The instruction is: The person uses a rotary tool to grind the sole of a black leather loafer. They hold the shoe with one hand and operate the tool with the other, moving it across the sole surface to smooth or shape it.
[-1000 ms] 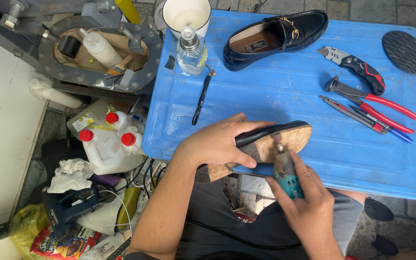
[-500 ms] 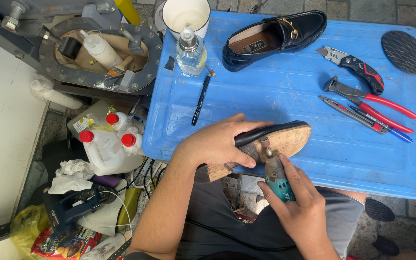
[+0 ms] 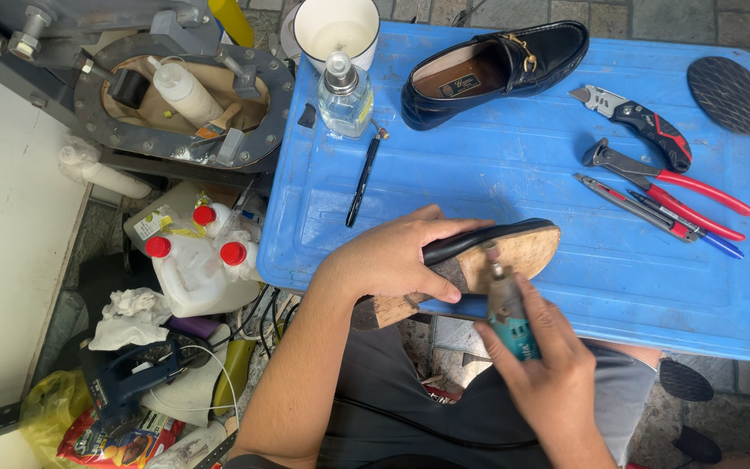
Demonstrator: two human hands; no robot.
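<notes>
1. The right hand (image 3: 549, 373) has its grip closed around a small teal-and-grey handheld rotary tool (image 3: 507, 313), whose tip meets the tan sole of an upturned black leather shoe (image 3: 496, 247).
2. The left hand (image 3: 392, 256) has its grip clamped over the middle of that shoe, fingers wrapped over its edge, holding it sole-up at the near edge of the blue plastic desk (image 3: 514, 174).
3. The shoe's heel end juts past the desk edge, above the person's lap.
4. Further back on the desk lies a matching black loafer with a gold buckle (image 3: 496, 69), upright.
5. Near the left hand lies a thin black pen-like tool (image 3: 363, 178); a clear spray bottle (image 3: 345, 95) stands behind it.
6. To the right, well apart, lie a red-and-black utility knife (image 3: 644, 126) and red-handled pliers (image 3: 670, 178).
</notes>
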